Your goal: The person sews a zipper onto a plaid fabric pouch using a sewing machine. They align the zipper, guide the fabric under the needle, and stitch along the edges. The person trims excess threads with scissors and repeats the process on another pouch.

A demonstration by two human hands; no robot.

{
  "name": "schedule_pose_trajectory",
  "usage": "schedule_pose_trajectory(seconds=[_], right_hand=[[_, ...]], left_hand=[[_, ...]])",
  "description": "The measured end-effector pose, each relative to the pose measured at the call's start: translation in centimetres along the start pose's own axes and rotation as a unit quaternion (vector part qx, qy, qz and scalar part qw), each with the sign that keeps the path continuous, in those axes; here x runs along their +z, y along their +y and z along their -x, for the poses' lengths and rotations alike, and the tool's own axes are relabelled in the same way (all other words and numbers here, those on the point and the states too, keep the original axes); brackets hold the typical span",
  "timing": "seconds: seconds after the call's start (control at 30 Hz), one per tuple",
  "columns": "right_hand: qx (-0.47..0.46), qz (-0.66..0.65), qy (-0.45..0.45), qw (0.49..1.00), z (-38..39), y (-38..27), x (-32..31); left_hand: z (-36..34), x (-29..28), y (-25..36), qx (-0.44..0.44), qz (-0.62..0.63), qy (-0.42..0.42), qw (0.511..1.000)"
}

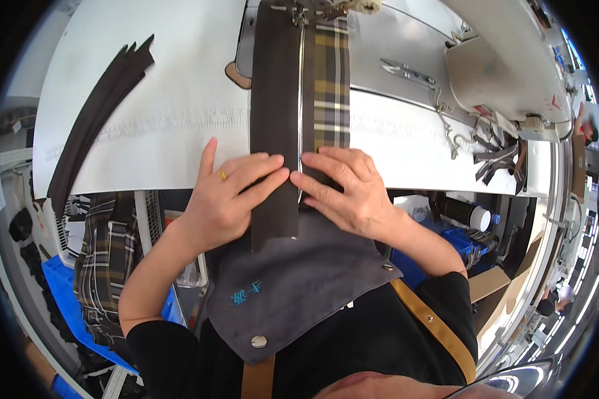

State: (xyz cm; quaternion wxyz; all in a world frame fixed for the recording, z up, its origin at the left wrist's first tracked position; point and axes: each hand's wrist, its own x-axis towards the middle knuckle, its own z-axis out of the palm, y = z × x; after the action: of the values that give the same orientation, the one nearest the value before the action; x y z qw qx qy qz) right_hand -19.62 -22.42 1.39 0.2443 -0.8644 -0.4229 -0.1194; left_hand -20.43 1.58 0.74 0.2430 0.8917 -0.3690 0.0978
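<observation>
A long dark brown fabric strip [274,100] runs from under the sewing machine's presser foot [301,14] toward me, its near end hanging over the table edge. Along its right side lies plaid fabric [331,80] with a dark border, and a thin pale line shows where they meet. My left hand [226,199], a ring on one finger, rests stretched fingertips on the dark strip; its thumb is hidden. Across the seam line, my right hand [349,189] lies with fingers extended over the border and plaid piece. The two hands' fingertips nearly meet.
Dark strips [103,113] hang over the white table [180,86] at left. Thread snips [409,72] lie right of the presser foot, near a cord and fabric scraps [499,156]. Plaid pieces [106,259] fill a blue bin below left. The machine body [492,73] stands at right.
</observation>
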Motion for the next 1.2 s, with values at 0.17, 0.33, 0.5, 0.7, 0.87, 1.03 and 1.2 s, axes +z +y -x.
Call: schedule_pose_trajectory(seconds=[0.17,0.33,0.5,0.7,0.87,1.03,1.2], right_hand=[[-0.011,0.001,-0.022,1.000,-0.7,0.0,-0.7],[-0.050,0.013,-0.043,0.998,-1.0,0.1,-0.9],[-0.063,0.021,-0.054,0.996,-0.7,0.6,-0.7],[-0.062,-0.048,-0.021,0.997,-0.5,1.5,-0.2],[-0.044,-0.048,-0.031,0.997,-1.4,1.7,-0.6],[-0.037,-0.054,-0.019,0.998,-1.8,2.1,-0.5],[-0.038,-0.050,-0.049,0.997,-3.0,3.3,-1.2]], left_hand=[[-1.7,-2.0,-1.8,-0.047,0.082,-0.044,0.995],[-8.7,-0.3,-7.4,-0.025,-0.013,0.040,0.999],[-10.2,1.0,-8.9,-0.022,-0.040,0.064,0.997],[-11.3,-0.3,-9.5,-0.020,-0.021,0.005,1.000],[-12.5,-1.2,-10.3,-0.054,0.020,-0.062,0.996],[-12.5,-0.5,-11.0,-0.032,0.000,-0.004,0.999],[-11.1,0.6,-9.9,0.004,-0.101,-0.006,0.995]])
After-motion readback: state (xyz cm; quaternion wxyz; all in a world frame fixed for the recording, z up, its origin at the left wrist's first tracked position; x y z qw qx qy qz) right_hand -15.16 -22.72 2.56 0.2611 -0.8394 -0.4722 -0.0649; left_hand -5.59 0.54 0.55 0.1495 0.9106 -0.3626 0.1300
